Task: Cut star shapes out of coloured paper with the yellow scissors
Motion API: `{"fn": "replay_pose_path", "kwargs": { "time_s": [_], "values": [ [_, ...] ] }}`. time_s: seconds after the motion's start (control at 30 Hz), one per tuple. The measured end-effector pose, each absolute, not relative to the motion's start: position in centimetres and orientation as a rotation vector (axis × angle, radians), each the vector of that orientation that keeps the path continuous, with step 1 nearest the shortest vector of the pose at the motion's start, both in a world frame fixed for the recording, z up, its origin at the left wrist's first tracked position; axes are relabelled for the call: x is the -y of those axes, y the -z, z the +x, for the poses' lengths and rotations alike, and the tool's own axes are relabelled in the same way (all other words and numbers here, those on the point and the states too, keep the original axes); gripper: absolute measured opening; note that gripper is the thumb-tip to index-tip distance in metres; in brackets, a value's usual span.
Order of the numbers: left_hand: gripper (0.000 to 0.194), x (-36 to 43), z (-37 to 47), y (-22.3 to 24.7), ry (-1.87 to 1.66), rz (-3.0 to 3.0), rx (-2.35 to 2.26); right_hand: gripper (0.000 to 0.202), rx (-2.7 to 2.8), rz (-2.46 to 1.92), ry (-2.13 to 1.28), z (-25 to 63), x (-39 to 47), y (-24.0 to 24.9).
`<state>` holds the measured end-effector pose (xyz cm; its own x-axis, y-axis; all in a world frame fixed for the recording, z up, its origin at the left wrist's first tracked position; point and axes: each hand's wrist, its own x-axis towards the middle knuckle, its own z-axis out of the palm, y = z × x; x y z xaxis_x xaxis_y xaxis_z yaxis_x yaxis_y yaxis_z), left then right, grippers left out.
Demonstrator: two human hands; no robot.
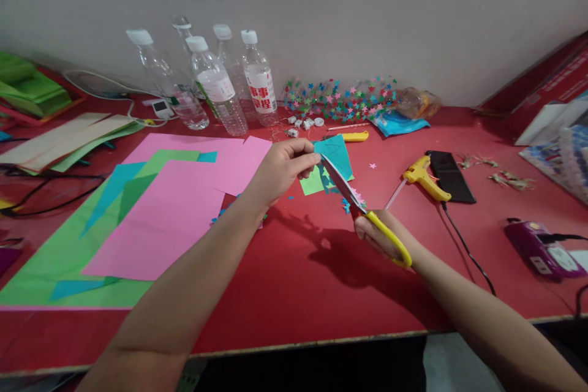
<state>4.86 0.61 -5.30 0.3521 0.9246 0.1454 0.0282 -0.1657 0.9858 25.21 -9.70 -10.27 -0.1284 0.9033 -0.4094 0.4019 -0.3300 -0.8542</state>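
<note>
My right hand is closed round the yellow handles of the scissors, whose blades point up and left. My left hand is in a pinch at the blade tips; what sits between its fingertips is too small to name. Behind the blades lie a blue paper piece and a light green paper piece. Small blue and pink stars lie beside the scissors. More small cut pieces show partly behind my left forearm.
Large pink sheets and green sheets cover the left. Plastic bottles and a star-covered bottle line the wall. A yellow glue gun, black phone and purple power strip are at right.
</note>
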Motion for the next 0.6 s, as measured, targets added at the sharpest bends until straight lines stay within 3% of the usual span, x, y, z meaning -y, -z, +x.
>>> {"fn": "replay_pose_path", "kwargs": {
  "time_s": [0.6],
  "values": [
    [0.011, -0.52, 5.20, 6.09, -1.200, 1.483, -0.865, 0.053, 1.547, -1.424, -1.542, 25.88, 9.65, 10.41]
  ]
}}
